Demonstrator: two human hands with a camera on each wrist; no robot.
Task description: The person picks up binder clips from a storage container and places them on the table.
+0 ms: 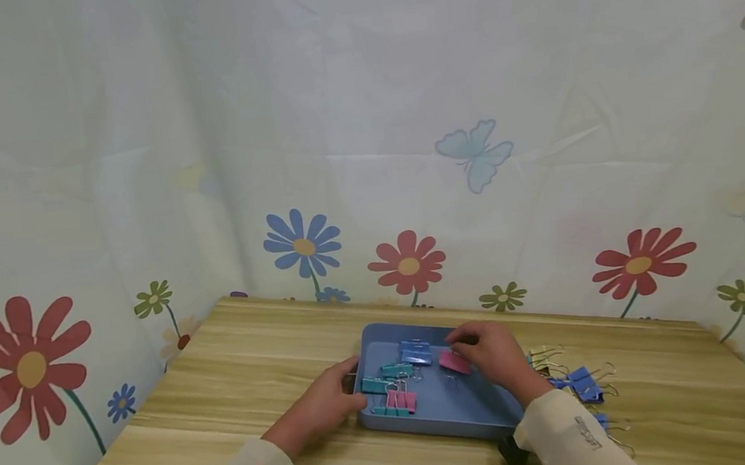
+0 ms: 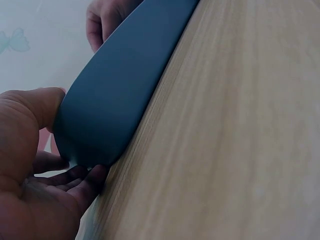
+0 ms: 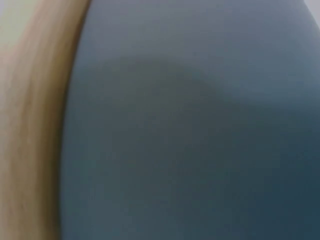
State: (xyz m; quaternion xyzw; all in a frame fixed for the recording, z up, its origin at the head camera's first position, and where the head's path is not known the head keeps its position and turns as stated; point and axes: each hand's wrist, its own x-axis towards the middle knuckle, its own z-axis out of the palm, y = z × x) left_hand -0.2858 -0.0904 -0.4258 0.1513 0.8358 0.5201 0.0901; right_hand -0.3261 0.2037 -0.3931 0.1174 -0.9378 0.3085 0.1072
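Observation:
A blue tray (image 1: pixel 443 423) lies on the wooden table. My left hand (image 1: pixel 325 400) grips its left end, thumb at the near corner; in the left wrist view the other fingers (image 2: pixel 90 185) curl against the tray's end low down. Over the tray's right half, my right hand (image 1: pixel 493 352) pinches a pink binder clip (image 1: pixel 454 362). Left of that clip in the tray are a blue binder clip (image 1: pixel 415 352), teal binder clips (image 1: pixel 376 384) and another pink binder clip (image 1: pixel 405 400). The right wrist view holds only blurred tray surface (image 3: pixel 165 150) and a strip of table; the right hand is out of it.
Right of the tray, partly behind the right forearm, lie loose blue binder clips (image 1: pixel 586 386) and yellowish ones (image 1: pixel 544 355). A flower-printed curtain (image 1: pixel 350 151) hangs behind the table (image 1: pixel 274 334). A black object (image 1: pixel 513 451) sits by the right cuff.

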